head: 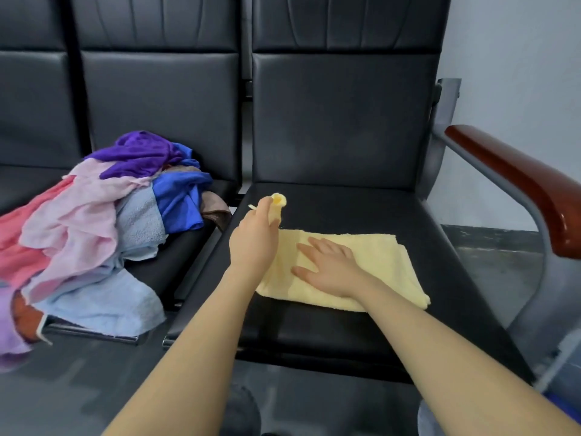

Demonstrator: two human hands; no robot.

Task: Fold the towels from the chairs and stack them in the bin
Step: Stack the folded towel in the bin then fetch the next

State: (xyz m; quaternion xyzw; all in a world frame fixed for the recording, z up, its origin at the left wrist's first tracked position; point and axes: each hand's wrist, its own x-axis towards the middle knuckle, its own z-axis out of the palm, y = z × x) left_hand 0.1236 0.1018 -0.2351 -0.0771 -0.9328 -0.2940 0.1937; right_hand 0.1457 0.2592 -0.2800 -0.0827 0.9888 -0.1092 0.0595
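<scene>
A pale yellow towel [380, 265] lies partly folded on the seat of the right black chair [333, 335]. My right hand [330, 269] rests flat on its middle with the fingers spread. My left hand [253, 240] pinches the towel's far left corner and holds it lifted above the seat. On the neighbouring seat to the left lies a loose pile of towels [94, 228] in purple, blue, pink, light blue and red, some of it hanging over the front edge. No bin is in view.
The right chair has a brown wooden armrest [518, 184] on a grey metal frame at its right side. Black chair backs [342, 118] rise behind both seats. A white wall and grey floor lie to the right.
</scene>
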